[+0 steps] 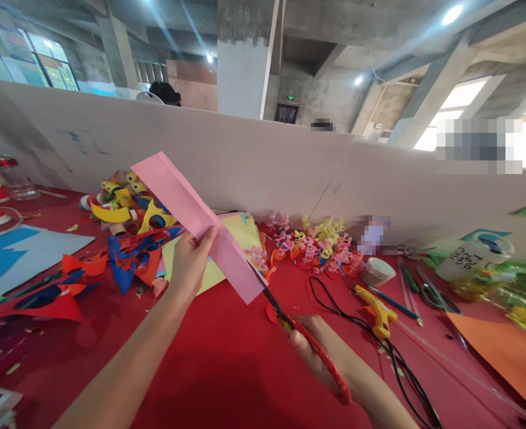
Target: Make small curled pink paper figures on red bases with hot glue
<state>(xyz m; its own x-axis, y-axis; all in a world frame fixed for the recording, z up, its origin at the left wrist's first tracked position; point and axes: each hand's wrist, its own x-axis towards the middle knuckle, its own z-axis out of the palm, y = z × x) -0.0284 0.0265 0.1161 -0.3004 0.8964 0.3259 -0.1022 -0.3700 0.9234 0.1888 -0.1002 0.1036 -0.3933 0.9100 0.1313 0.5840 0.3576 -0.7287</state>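
A long strip of pink paper (238, 265), folded lengthwise, is held up over the table. My left hand (190, 256) pinches it near its middle, thumb in front. Red-handled scissors (323, 357) are gripped in my right hand (312, 339); their dark blades meet the paper's lower right end, along its upper edge. Yellow paper sheets (245, 232) lie behind the strip. Part of my right hand's fingers is hidden by the scissor handle.
Small pink and yellow curled paper pieces (319, 241) sit at the partition's (263, 161) foot. To the right are a yellow glue gun (377, 310), a white cup (378, 271), grey scissors (435, 292) and orange paper (500, 351). Cut red and blue shapes (129, 262) lie left.
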